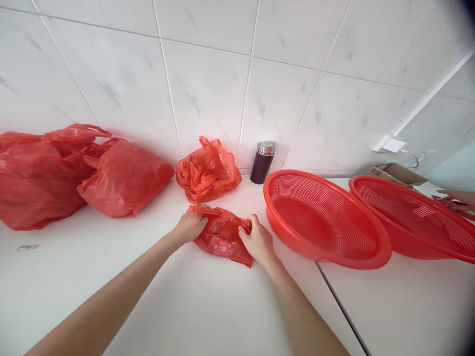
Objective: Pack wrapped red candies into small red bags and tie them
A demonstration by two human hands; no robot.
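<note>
Between my hands lies a small red plastic bag (pixel 222 237) on the white table, with something pinkish and patterned showing faintly through its film. My left hand (pixel 191 225) grips the bag's upper left edge, fingers curled round a handle strip. At the upper right corner of the bag, my right hand (pixel 258 240) pinches the gathered film between thumb and fingers. Just behind stands a crumpled red plastic bag (pixel 208 173) against the tiled wall; its contents are hidden.
Two full red bags, a large one (pixel 37 178) and a smaller one (pixel 126 178), sit at the left. A dark thermos (pixel 261 165) stands by the wall. Red colanders, one near (pixel 319 247) and one farther right (pixel 408 242), flank a cardboard box (pixel 397 173). Another person's hand (pixel 462 198) shows at far right.
</note>
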